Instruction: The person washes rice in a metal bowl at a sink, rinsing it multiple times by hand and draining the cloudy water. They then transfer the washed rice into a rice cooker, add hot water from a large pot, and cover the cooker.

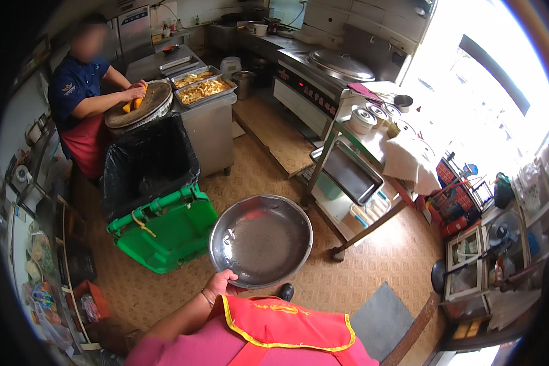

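Observation:
A wide, round metal basin (pixel 259 241) is held out in front of my body, its inside facing up with bright reflections on it. I see nothing heaped in it. My left hand (pixel 221 284) is closed on the rim at its near left side, the thumb over the edge. A bracelet circles that wrist. My right hand does not show; the basin and my red apron (pixel 287 320) cover the area where it could be. Left of the basin is a green wheeled bin with its lid (pixel 165 235) hanging down and a black liner (pixel 149 158) inside.
A co-worker (pixel 82 91) handles orange-yellow pieces on a round chopping block (pixel 141 107). Trays of cut food (pixel 204 90) rest on the steel counter. A metal trolley (pixel 341 143) with lidded pots stands right, a large lidded wok stove (pixel 341 64) behind. A grey mat (pixel 381 320) lies on the floor.

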Demonstrator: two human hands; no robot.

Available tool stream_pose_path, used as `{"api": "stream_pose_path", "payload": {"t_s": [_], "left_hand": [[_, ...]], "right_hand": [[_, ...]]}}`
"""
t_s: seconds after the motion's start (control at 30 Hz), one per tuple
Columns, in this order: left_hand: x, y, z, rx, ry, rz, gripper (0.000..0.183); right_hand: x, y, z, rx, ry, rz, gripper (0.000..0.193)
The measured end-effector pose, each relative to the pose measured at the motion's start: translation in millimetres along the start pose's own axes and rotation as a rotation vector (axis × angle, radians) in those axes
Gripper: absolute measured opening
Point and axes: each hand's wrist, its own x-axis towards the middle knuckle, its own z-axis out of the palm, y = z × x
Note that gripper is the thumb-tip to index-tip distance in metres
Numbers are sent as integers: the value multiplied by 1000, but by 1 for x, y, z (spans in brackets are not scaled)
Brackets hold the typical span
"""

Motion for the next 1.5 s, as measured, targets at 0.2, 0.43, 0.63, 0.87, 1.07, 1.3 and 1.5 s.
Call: {"api": "stream_pose_path", "payload": {"t_s": [0.2,0.43,0.63,0.87,1.07,1.3,1.5], "left_hand": [[76,33,85,-84,-14,-69,48],[145,100,109,-143,57,-36,45],[213,203,112,-69,167,-98,36],[291,311,165,-125,3,99,48],[347,366,209,-129,-22,24,47],[402,436,234,-126,49,94,44],[467,525,227,-215,-25,45,41]], "right_hand": [[125,-12,-149,-470,-104,-197,35],[251,-124,-351,-1086,159,-534,23],[269,-205,-380,-532,247,-438,24],[317,-258,-418,-658,-48,-775,25],[356,-372,-521,-637,58,-636,27],[386,-522,-632,-446,101,-838,30],[434,-590,-677,-554,87,-839,26]]}}
